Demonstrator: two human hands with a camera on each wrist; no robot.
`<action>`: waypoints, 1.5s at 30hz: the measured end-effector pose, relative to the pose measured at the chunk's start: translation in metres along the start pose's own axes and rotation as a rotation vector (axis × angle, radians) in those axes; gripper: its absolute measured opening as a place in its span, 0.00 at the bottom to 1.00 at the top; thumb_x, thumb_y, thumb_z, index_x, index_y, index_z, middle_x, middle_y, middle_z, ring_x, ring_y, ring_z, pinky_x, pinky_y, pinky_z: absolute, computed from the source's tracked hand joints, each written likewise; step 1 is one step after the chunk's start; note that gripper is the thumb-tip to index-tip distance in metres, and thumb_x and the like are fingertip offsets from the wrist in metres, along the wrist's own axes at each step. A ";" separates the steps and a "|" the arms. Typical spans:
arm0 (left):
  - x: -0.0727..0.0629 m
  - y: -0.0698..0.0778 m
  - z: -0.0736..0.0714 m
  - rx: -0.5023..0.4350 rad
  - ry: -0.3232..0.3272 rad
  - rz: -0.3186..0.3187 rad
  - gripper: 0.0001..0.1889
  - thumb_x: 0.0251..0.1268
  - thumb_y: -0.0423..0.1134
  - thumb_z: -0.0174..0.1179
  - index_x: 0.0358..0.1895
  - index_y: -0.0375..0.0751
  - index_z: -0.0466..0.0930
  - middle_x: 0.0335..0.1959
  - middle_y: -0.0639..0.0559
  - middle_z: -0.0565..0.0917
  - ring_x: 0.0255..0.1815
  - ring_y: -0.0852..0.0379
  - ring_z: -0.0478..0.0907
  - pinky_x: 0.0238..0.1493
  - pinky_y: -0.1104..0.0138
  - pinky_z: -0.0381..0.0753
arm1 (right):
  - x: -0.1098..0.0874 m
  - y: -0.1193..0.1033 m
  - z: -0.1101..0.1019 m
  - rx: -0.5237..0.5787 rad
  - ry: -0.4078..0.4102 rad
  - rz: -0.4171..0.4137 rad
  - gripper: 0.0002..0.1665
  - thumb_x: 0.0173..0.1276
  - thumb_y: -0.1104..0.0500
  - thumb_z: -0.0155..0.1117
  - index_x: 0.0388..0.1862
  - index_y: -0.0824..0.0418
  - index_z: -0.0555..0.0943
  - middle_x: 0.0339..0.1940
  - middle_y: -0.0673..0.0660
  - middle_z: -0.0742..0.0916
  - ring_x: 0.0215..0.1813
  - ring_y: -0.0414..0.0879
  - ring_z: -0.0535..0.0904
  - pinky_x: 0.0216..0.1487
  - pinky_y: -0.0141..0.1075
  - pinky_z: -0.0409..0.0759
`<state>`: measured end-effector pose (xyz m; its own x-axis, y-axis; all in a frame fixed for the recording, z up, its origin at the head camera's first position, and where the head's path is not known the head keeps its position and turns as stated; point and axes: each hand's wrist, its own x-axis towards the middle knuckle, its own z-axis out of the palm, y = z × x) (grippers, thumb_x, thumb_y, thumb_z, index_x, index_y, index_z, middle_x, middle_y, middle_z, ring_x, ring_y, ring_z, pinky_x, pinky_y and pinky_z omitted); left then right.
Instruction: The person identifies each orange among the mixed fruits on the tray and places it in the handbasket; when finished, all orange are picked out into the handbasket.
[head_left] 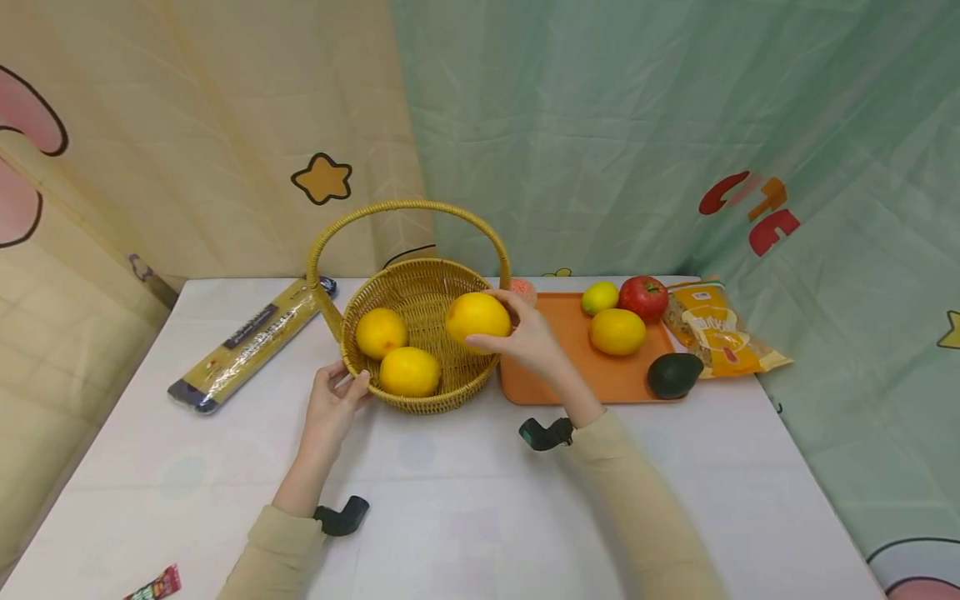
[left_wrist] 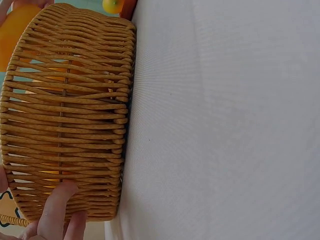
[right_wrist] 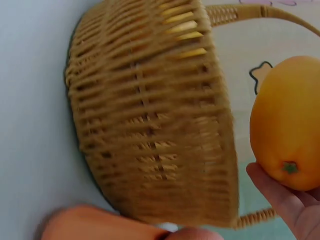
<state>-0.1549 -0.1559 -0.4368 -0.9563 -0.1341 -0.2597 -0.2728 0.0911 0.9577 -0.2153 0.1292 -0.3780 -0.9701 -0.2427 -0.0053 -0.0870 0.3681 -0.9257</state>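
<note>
A round wicker basket [head_left: 427,408] with a tall arched handle stands on the table. My left hand [head_left: 335,400] grips its near left edge, thumb at the rim and fingers against the woven outer wall [left_wrist: 75,125]. Two yellow fruits lie inside: a rounder one [head_left: 382,333] at the left and an oval one [head_left: 410,372] nearer me. Over the basket's right side, my right hand [head_left: 525,333] holds a large yellow oval fruit [head_left: 477,320] between thumb and fingers. The right wrist view shows this fruit [right_wrist: 290,120] beside the rim, its small green stem end facing the camera.
Right of the basket, an orange tray [head_left: 555,350] bears a red apple [head_left: 643,297], a lime-yellow fruit [head_left: 601,297], a yellow fruit [head_left: 618,332] and a dark green avocado [head_left: 674,375]. Beyond lies a yellow snack bag [head_left: 716,329]. A long noodle packet [head_left: 251,346] lies left; a small wrapper [head_left: 156,585] lies near.
</note>
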 end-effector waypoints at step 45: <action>-0.001 0.002 0.002 -0.002 0.012 -0.004 0.31 0.77 0.36 0.50 0.74 0.29 0.47 0.76 0.34 0.56 0.71 0.43 0.66 0.65 0.58 0.77 | 0.082 0.016 0.060 -0.359 0.053 0.169 0.52 0.61 0.44 0.73 0.76 0.62 0.59 0.71 0.65 0.70 0.68 0.58 0.71 0.70 0.50 0.75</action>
<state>-0.1548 -0.1539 -0.4344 -0.9539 -0.1459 -0.2623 -0.2766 0.0881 0.9569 -0.2826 0.0613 -0.4160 -0.9870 -0.1092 -0.1179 0.0099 0.6911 -0.7227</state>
